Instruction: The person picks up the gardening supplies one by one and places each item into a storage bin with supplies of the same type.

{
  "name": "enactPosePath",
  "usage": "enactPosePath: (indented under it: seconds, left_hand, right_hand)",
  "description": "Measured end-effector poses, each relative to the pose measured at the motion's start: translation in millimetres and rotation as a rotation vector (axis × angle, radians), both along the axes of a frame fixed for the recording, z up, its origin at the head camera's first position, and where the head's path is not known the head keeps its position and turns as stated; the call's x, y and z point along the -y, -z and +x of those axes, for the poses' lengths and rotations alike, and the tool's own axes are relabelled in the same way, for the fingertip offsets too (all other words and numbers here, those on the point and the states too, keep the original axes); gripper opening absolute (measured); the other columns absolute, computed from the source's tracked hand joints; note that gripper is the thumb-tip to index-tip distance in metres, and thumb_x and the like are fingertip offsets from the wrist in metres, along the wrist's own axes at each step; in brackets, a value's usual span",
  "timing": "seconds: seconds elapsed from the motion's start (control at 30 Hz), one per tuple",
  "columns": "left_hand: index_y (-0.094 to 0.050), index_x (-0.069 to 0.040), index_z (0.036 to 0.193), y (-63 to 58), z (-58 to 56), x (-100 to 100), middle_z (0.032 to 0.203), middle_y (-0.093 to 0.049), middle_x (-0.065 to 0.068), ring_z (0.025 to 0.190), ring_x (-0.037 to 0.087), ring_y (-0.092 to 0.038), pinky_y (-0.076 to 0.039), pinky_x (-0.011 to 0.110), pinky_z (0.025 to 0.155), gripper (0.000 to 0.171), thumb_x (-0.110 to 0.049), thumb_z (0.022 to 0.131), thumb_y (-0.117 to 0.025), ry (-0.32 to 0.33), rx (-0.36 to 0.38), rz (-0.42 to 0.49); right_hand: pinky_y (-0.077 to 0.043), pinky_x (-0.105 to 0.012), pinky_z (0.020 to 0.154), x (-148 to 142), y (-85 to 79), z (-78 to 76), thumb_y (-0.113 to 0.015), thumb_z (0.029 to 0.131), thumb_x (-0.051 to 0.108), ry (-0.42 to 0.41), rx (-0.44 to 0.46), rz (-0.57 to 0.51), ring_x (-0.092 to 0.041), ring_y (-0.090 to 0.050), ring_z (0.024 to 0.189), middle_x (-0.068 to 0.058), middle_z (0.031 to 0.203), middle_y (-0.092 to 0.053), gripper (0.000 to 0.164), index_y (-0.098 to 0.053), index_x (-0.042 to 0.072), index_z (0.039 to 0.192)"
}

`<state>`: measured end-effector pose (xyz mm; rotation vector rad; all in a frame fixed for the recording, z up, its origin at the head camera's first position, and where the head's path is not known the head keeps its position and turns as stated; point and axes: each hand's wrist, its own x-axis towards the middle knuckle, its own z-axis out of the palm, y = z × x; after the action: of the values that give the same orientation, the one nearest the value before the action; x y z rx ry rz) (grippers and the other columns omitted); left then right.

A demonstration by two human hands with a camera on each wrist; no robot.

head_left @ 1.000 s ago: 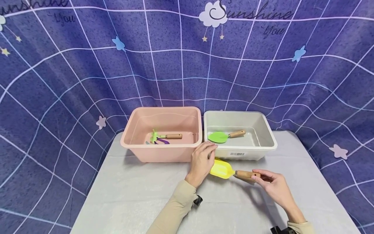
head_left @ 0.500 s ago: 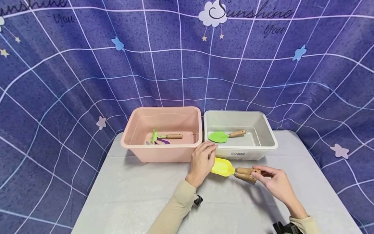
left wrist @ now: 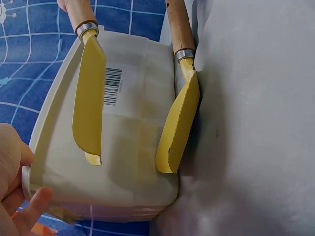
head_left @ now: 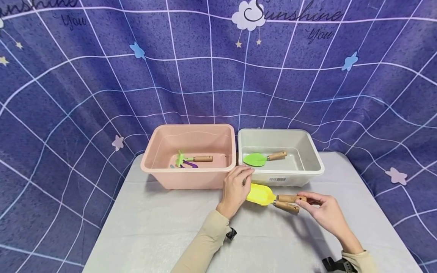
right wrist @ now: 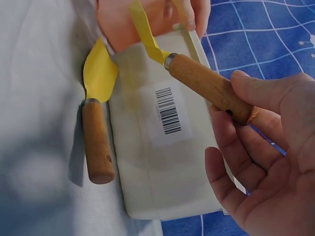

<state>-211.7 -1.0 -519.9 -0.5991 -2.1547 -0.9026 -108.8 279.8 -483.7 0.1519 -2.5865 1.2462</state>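
Before the blue curtain [head_left: 211,77], my right hand [head_left: 326,214] pinches one trowel [left wrist: 88,88], raised, while my left hand [head_left: 233,191] grips the white bin [head_left: 283,173]. The head view overlaps both yellow blades — my wrists show the second trowel [right wrist: 95,115] apart, on the table [head_left: 153,231].

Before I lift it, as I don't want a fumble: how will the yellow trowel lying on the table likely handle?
The yellow trowel is probably stiff: its blade holds a curved shape. Its rounded wooden handle might roll slightly, though the broad blade should check that. The thick handle probably makes that end heavier.
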Motion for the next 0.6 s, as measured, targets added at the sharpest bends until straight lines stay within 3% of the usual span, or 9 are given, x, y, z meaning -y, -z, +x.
enactPosePath:
  seconds: [0.2, 0.6]
  left_hand:
    - [-0.085, -0.014, 0.109, 1.1, -0.5, 0.3, 0.112, -0.081, 0.0, 0.117, 0.02, -0.074, -0.057, 0.032, 0.106, 0.018, -0.01, 0.096, -0.074, -0.004, 0.006, -0.007]
    - [-0.085, -0.014, 0.11, -1.2, 2.0, 0.5, 0.114, -0.081, 0.0, 0.118, 0.019, -0.073, -0.056, 0.033, 0.107, 0.018, -0.01, 0.097, -0.073, 0.005, 0.029, -0.001]
  right_hand:
    - [-0.054, -0.014, 0.069, -2.4, -3.8, -1.0, -0.087, 0.087, 0.011, -0.006, -0.013, 0.012, 0.007, -0.068, 0.078, -0.006, 0.091, -0.083, 0.021, -0.084, 0.008, 0.108]
    - [-0.051, -0.013, 0.067, -5.4, -7.0, -1.9, -0.087, 0.087, 0.011, -0.021, -0.044, 0.044, 0.006, -0.068, 0.076, 0.0, 0.085, -0.081, 0.02, -0.084, 0.011, 0.106]
